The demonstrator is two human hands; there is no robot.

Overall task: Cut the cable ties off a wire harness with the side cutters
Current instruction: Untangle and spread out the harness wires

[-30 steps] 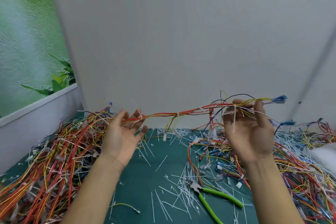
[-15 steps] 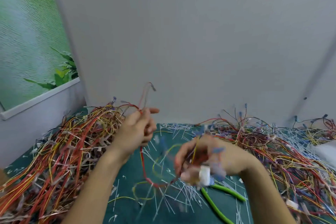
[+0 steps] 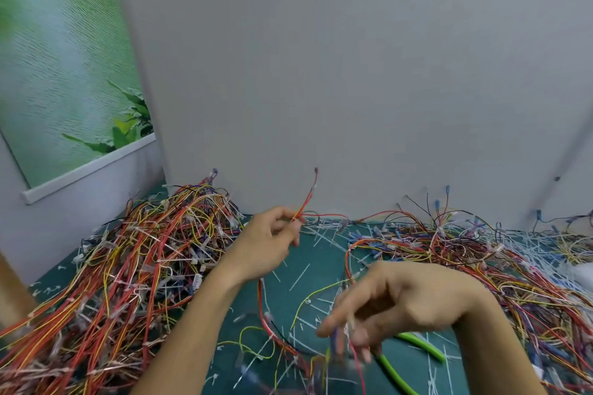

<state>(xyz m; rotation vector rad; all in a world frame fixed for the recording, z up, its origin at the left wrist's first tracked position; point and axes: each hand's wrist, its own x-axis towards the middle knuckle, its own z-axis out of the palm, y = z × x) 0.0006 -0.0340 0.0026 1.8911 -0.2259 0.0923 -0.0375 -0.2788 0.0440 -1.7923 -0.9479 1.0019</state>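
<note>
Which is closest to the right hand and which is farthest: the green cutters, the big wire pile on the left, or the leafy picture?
1. Side cutters, green handles just below the right hand.
2. Wire pile, further off on the left.
3. Leafy picture, up on the far-left wall.

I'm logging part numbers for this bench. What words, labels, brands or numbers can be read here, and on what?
No text can be read.
Side cutters: green handles show no brand; head hidden behind the right hand.
Connectors in the wire piles: too small and blurred to read.
Wall poster: leaves only, no words.
</note>
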